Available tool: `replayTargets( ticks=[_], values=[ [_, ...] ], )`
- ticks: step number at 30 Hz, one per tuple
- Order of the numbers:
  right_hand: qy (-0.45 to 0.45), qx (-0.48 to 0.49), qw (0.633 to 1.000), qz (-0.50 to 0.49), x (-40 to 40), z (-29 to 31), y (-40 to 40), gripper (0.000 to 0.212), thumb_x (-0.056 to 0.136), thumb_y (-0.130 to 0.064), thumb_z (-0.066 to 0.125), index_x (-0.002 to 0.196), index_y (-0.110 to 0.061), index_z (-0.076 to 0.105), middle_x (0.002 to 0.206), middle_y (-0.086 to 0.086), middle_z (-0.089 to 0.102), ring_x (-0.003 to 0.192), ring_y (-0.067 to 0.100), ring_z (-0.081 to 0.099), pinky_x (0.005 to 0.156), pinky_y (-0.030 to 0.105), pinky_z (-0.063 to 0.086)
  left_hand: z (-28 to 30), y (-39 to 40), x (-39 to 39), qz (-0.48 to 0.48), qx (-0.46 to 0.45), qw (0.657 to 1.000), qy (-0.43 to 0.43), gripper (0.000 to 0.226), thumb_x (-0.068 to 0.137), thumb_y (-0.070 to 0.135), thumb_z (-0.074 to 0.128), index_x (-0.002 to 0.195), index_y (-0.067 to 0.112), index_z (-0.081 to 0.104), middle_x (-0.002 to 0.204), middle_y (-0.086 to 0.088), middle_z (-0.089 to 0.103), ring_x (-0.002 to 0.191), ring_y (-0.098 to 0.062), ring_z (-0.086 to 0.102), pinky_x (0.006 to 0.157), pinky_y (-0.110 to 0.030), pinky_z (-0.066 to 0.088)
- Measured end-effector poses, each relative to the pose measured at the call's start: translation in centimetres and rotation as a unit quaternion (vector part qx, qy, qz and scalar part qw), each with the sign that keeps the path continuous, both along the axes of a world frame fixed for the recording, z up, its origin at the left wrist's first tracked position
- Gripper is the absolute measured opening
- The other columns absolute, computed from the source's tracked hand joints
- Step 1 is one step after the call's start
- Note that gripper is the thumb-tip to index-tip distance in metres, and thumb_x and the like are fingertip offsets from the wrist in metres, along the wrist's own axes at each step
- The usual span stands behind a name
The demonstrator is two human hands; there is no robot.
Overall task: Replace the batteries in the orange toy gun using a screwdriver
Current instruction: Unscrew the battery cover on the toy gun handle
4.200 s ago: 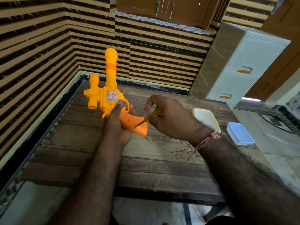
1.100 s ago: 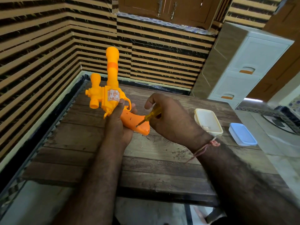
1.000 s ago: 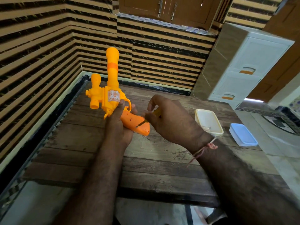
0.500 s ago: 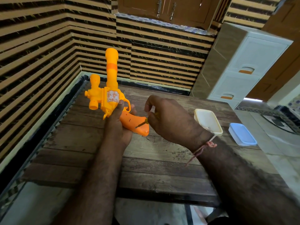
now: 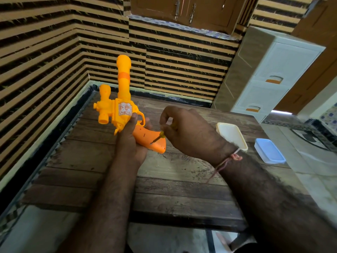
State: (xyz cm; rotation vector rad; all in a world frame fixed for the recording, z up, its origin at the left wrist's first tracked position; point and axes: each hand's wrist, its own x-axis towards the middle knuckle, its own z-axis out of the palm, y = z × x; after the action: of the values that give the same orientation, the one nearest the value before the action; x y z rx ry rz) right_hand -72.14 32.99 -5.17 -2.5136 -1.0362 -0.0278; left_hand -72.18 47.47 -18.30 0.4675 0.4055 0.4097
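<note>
Both hands (screwdriver (image 5: 158, 138)) on gun (image 5: 116, 114).

Two bare forearms enter from the near edge, both without sleeves and both covered in dark hair that thickens toward the elbows. The left hand (image 5: 130, 141) wears no ring, watch or band that shows. The right hand (image 5: 189, 133) also shows no ring. Around the right wrist is a thin reddish thread (image 5: 235, 157), tied in a small knot on the outer side of the wrist, with a loose frayed end hanging toward the near side. No clothing is visible on either arm up to the frame edge.
</note>
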Motion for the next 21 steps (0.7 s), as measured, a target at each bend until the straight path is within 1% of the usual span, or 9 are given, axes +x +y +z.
replayTargets(
  ticks=[3,5,8,10,12,14,15,19,21],
  values=[
    [0.03,-0.016,0.999,0.007,0.06,0.24,-0.3,0.015,0.087,-0.024,0.067,0.099,-0.024,0.059,0.089,-0.003,0.062,0.08,0.015,0.058,0.061,0.027,0.047,0.16,-0.05,-0.1,0.008,-0.01,1.0,-0.005,0.057,0.087,0.025,0.072,0.138,0.023,0.048,0.138,-0.017,0.055,0.118,-0.031,0.062,0.1,-0.065,0.043],
    [0.041,-0.013,0.999,0.006,0.04,0.12,-0.31,0.016,0.084,-0.021,0.07,0.095,-0.023,0.059,0.087,-0.004,0.06,0.078,0.014,0.056,0.056,0.024,0.041,0.28,-0.13,-0.09,0.001,-0.01,1.0,-0.011,0.055,0.089,0.025,0.069,0.139,0.024,0.046,0.137,-0.017,0.056,0.113,-0.029,0.064,0.097,-0.064,0.046],
    [0.031,-0.014,0.999,0.001,-0.16,-0.22,-0.16,0.012,0.089,-0.028,0.064,0.096,-0.021,0.059,0.086,-0.003,0.06,0.075,0.013,0.056,0.054,0.025,0.041,0.55,-0.27,-0.23,-0.006,0.017,1.0,-0.006,0.045,0.093,0.025,0.064,0.136,0.025,0.05,0.134,-0.015,0.058,0.102,-0.024,0.066,0.088,-0.052,0.054],
    [0.004,0.0,1.0,-0.004,-0.16,-0.51,-0.11,0.014,0.096,-0.031,0.053,0.098,-0.018,0.059,0.085,0.001,0.063,0.073,0.017,0.058,0.057,0.031,0.048,0.61,-0.24,-0.27,-0.004,0.009,1.0,-0.009,0.045,0.092,0.025,0.066,0.134,0.024,0.051,0.136,-0.015,0.058,0.099,-0.022,0.066,0.092,-0.053,0.053],
    [-0.004,0.012,1.0,-0.01,-0.07,-0.65,-0.16,0.013,0.098,-0.027,0.048,0.101,-0.019,0.058,0.082,0.002,0.063,0.07,0.02,0.058,0.058,0.034,0.049,0.68,-0.16,-0.29,-0.001,0.0,1.0,-0.018,0.043,0.091,0.024,0.067,0.131,0.024,0.054,0.14,-0.015,0.055,0.1,-0.023,0.067,0.099,-0.058,0.047],
    [0.015,0.014,1.0,-0.01,0.0,-0.61,-0.23,0.01,0.095,-0.024,0.054,0.104,-0.023,0.055,0.082,-0.001,0.059,0.07,0.016,0.057,0.056,0.032,0.048,0.62,-0.14,-0.23,0.0,0.009,1.0,-0.014,0.039,0.092,0.024,0.066,0.129,0.024,0.054,0.139,-0.015,0.056,0.105,-0.025,0.065,0.099,-0.06,0.046],
    [0.028,0.02,0.999,-0.011,-0.02,-0.56,-0.21,0.015,0.092,-0.021,0.059,0.105,-0.025,0.054,0.085,-0.003,0.058,0.071,0.014,0.057,0.054,0.029,0.046,0.56,-0.16,-0.23,-0.001,0.015,1.0,-0.008,0.04,0.092,0.026,0.066,0.13,0.024,0.053,0.137,-0.016,0.057,0.11,-0.027,0.064,0.098,-0.061,0.046],
    [0.074,0.045,0.996,-0.016,0.03,-0.42,0.12,0.034,0.081,-0.005,0.067,0.101,-0.028,0.053,0.098,-0.003,0.054,0.079,0.012,0.054,0.054,0.02,0.039,0.12,-0.02,-0.07,-0.011,0.015,1.0,-0.004,0.061,0.084,0.029,0.075,0.138,0.024,0.048,0.134,-0.02,0.059,0.124,-0.037,0.058,0.098,-0.068,0.042],
    [0.066,0.027,0.997,-0.011,-0.03,-0.52,0.24,0.026,0.085,-0.012,0.067,0.102,-0.026,0.053,0.097,-0.002,0.055,0.078,0.011,0.053,0.055,0.022,0.041,0.27,-0.08,-0.22,-0.018,0.02,1.0,-0.007,0.067,0.078,0.03,0.08,0.138,0.023,0.05,0.134,-0.02,0.059,0.124,-0.038,0.057,0.1,-0.067,0.041]
  ],
)
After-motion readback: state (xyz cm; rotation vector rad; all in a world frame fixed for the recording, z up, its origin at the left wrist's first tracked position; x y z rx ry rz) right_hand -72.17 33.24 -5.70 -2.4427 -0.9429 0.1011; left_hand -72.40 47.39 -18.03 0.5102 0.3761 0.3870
